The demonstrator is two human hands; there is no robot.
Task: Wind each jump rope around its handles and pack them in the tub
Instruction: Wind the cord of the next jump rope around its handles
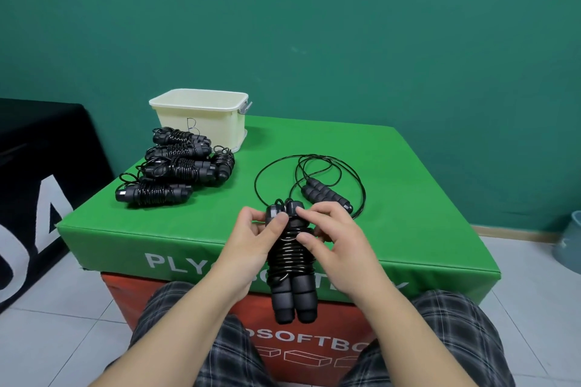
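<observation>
One rope is in my hands and nearly wound: its two black handles sit side by side, cord coiled tightly round their middle, the bundle (290, 261) held upright over the near edge of the green box (408, 185). My left hand (251, 248) pinches the top of the bundle, thumb and forefinger on the handle caps. My right hand (333, 245) has its fingers curled against the upper coils, seemingly pressing the last of the cord into place; I cannot tell whether the loose end is tucked yet.

Five wound bundles (176, 166) lie in a heap at the far left of the box top, just beside the cream tub (201, 116), which stands at the far left corner. None of them shows inside it from here. Another rope (323, 195) lies unwound to the right, handles together, cord sprawled in wide loops.

I judge this the finishing of a wind. Next I need to secure the cord's tail under a coil so it holds, set this bundle down by the others or in the tub, then reach for the loose rope.
</observation>
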